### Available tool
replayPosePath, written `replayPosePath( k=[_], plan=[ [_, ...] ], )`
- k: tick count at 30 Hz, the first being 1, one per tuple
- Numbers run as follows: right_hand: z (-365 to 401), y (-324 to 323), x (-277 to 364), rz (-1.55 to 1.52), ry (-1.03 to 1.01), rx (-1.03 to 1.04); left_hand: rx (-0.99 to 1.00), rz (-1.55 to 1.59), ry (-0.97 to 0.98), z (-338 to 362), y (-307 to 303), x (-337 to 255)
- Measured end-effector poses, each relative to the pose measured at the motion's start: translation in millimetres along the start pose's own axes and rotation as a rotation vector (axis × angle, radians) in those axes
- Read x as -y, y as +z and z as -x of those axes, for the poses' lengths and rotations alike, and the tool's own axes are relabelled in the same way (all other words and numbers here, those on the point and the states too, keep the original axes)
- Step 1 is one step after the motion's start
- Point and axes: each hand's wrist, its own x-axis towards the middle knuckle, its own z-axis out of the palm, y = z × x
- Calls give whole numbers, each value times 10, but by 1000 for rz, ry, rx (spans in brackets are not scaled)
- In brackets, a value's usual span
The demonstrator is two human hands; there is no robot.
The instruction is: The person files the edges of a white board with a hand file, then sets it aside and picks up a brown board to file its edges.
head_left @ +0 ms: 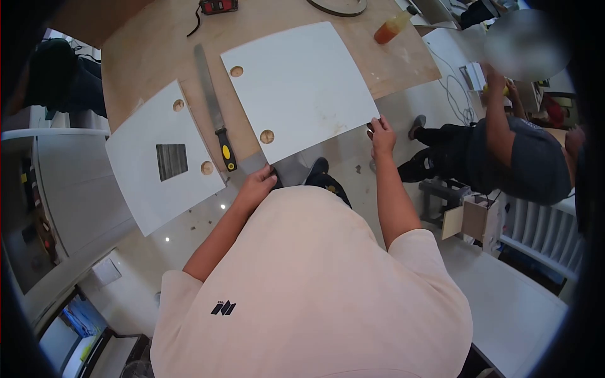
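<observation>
A large white panel (302, 88) with two round recesses on its left side lies on the wooden worktable, its near edge reaching past the table. My left hand (258, 186) is closed at the panel's near left corner. At the right corner, my right hand (382, 136) pinches the edge between thumb and fingers. Left of this panel rests a long flat file (211, 94) with a black and yellow handle. Beyond the file is a second white panel (135, 154), with two round recesses and a dark, square wood-grain patch (171, 162).
On the wooden worktable (145, 57) are a red and black tool (218, 5), a ring-shaped piece (337, 6) and a bottle of orange liquid (392, 28). Another person (523, 151) stands at right, near cables on the floor. A white cabinet (82, 189) stands at left.
</observation>
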Motion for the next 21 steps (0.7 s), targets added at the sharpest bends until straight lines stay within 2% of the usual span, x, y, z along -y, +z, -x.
replayPosePath(
  k=[2, 5, 7, 10, 14, 17, 19, 21],
  plan=[
    [5, -10, 7, -48, 51, 21, -20, 66, -52, 91, 42, -105],
    [-109, -3, 56, -195, 164, 87, -123, 399, -64, 79, 115, -204],
    [-225, -12, -18, -287, 195, 133, -199, 636, -54, -76, 169, -85],
    [-261, 4, -28, -272, 210, 95, -248, 784, 9, -279, 241, 21],
    [-198, -44, 59, -263, 244, 153, -364, 665, 39, -67, 334, -195],
    [-67, -89, 102, -165, 280, 231, -434, 509, 163, 337, 304, -665],
    [34, -96, 170, -29, 309, 270, -473, 397, 337, 502, 335, -1037],
    [15, -191, 74, 573, -366, 243, -493, 313, 480, 687, 430, -1497]
  ],
)
